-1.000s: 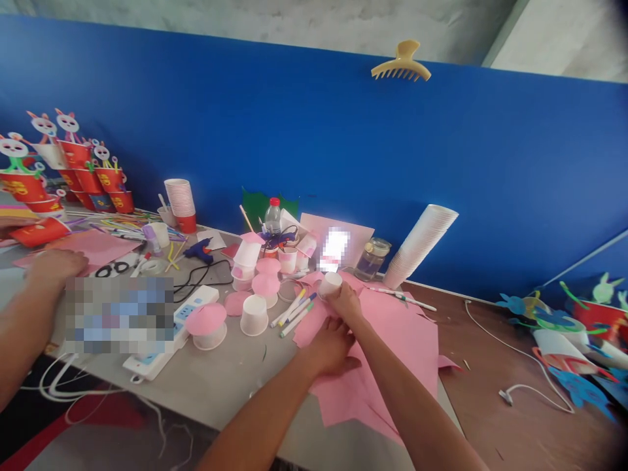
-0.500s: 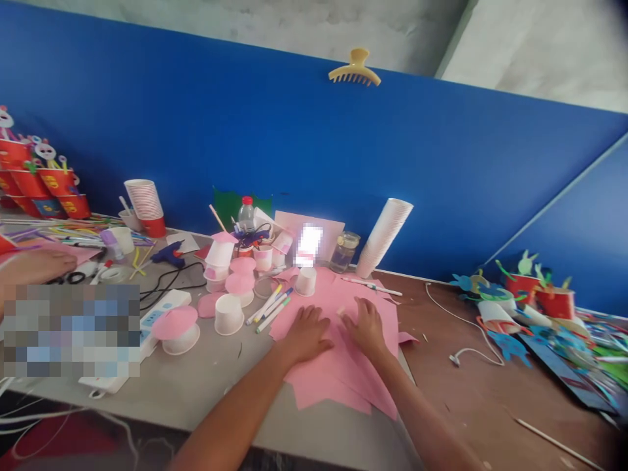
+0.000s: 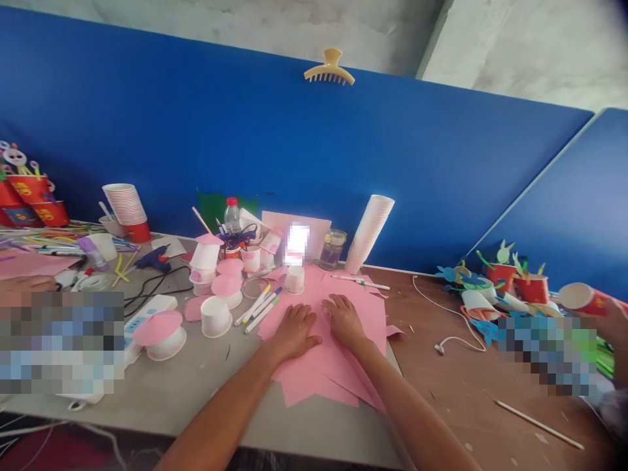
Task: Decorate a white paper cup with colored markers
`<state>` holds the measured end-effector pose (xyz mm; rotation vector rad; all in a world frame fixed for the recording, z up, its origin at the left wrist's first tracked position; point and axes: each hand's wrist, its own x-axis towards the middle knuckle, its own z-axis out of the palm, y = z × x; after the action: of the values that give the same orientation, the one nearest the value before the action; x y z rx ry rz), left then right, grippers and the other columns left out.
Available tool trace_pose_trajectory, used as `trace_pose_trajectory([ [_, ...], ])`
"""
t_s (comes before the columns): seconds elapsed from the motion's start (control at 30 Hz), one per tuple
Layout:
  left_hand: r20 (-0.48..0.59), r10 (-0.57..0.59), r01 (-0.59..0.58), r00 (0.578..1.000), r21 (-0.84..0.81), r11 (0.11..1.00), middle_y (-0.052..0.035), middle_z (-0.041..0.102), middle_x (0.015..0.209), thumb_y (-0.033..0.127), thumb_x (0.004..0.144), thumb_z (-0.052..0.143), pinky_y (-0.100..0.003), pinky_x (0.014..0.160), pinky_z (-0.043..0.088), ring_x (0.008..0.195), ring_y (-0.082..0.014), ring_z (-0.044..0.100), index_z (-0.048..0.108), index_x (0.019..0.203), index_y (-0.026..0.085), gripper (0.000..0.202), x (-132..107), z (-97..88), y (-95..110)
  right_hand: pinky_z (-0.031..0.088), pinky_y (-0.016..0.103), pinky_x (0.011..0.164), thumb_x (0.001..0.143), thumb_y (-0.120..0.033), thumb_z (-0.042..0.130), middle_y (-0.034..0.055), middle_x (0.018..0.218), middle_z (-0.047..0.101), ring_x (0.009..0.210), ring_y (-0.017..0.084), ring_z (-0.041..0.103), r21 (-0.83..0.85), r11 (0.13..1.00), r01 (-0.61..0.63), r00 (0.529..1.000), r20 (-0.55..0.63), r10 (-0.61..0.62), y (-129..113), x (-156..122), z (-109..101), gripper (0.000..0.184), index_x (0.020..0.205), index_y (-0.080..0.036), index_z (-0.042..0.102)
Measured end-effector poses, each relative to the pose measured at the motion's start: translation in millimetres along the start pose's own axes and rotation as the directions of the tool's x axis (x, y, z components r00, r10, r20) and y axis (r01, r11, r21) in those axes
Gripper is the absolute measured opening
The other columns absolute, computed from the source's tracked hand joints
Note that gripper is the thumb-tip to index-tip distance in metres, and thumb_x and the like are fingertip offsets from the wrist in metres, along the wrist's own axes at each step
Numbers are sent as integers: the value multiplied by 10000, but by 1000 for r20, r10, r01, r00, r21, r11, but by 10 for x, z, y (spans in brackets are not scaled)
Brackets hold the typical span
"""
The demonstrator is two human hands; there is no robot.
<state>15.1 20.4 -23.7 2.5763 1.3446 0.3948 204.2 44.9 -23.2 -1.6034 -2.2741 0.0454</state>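
Note:
My left hand (image 3: 297, 332) lies flat with its fingers stretched forward on overlapping sheets of pink paper (image 3: 321, 386). Beside it, my right hand (image 3: 345, 322) rests on the same sheets, fingers slightly bent and apart; a small pale bit seems to be by its fingertips, too small to name. An upturned white paper cup (image 3: 294, 280) stands on the paper beyond both hands. Left of my left hand lie several marker pens (image 3: 260, 311) and another upturned paper cup (image 3: 216, 316). A white cup with a pink paper disc (image 3: 157, 328) stands farther left.
A tilted stack of paper cups (image 3: 370, 232), a glass jar (image 3: 333, 248) and a lit phone (image 3: 297, 243) stand at the back. A power strip (image 3: 147, 314) and glue gun (image 3: 153, 257) are left. At right, another person's hand (image 3: 615, 327) holds a red paper cup (image 3: 583, 299).
The view has turned a little to the right. Another person's hand with a red paper cup has come in at the right edge. My hands stay on the pink paper, shifting only slightly.

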Motion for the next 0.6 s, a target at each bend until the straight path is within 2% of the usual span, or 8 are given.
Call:
trace_pose_trajectory([
  [0.1, 6, -1, 1, 1000, -2, 1000, -153, 464, 1415, 460, 881, 578, -511, 1129, 266, 1352, -328, 375, 545, 1177, 185, 405, -1, 4, 0, 432, 385, 922, 880, -104, 475, 119, 1046, 684, 1018, 269, 587, 22, 1000, 8, 999, 48, -9, 9, 131, 15, 270, 952, -199, 717],
  [0.23, 9, -10, 10, 1000, -10, 1000, -145, 465, 1404, 470, 883, 573, -516, 1124, 269, 1339, -333, 382, 542, 1182, 186, 414, -11, 3, 9, 448, 394, 848, 864, -120, 485, 133, 929, 689, 905, 274, 619, 59, 996, -60, 998, 23, 59, 74, 271, -2, 230, 871, -174, 709],
  [0.3, 9, -11, 12, 1000, -14, 1000, -143, 466, 1396, 475, 885, 565, -525, 1119, 269, 1328, -338, 386, 540, 1183, 191, 413, -15, 3, 13, 462, 379, 825, 842, -107, 474, 130, 937, 692, 890, 264, 631, 99, 989, -106, 994, -11, 107, 88, 370, -29, 252, 924, -163, 706],
  [0.4, 10, 1, 0, 1000, -18, 1000, -130, 495, 1354, 481, 879, 562, -527, 1107, 279, 1310, -338, 395, 543, 1170, 205, 401, -11, 5, 13, 487, 363, 813, 867, -129, 380, 111, 1002, 695, 924, 239, 642, 190, 969, -160, 981, -79, 178, 49, 571, -72, 396, 1154, -160, 651],
  [0.47, 12, 6, -6, 1000, -19, 1000, -127, 507, 1334, 482, 871, 566, -520, 1099, 289, 1293, -338, 406, 546, 1164, 203, 405, -3, 7, 10, 502, 349, 795, 888, -173, 336, 83, 988, 704, 906, 221, 651, 251, 953, -168, 976, -97, 197, -15, 714, -86, 448, 1242, -171, 610],
  [0.6, 25, -2, 2, 1000, -2, 1000, -152, 481, 1368, 512, 879, 535, -517, 1106, 278, 1279, -353, 412, 537, 1200, 165, 473, 1, 6, 13, 505, 324, 756, 857, -236, 423, 69, 950, 730, 840, 213, 671, 304, 928, -215, 969, -50, 241, -177, 919, -46, 405, 1187, -186, 654],
])
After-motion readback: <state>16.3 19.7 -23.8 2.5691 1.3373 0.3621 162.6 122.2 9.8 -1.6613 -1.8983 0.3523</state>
